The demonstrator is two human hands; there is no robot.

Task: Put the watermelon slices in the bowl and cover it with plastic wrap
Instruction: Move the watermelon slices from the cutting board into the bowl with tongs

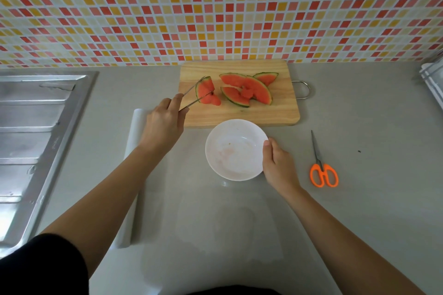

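Tongs on one watermelon slice, white bowl held at its rim.

At the far left I see a steel sink (pixel 36 139), then a plastic wrap roll (pixel 130 141) lying on the grey desk (pixel 359 115), with a clear sheet (pixel 215 223) spread out from it to the right; as far as I can tell it reaches under the bowl. The left hand (pixel 163 122) has its grip closed around metal tongs (pixel 193 103), whose tips pinch a watermelon slice (pixel 206 90) at the left part of the wooden cutting board (pixel 239 115). The other slices (pixel 249 88) lie overlapping in the middle of the board. Just in front of the board stands the white bowl (pixel 215 163), with no fruit in it. The right hand (pixel 278 165) grips its right rim, thumb on the edge. Orange-handled scissors (pixel 323 172) lie well apart to the right.
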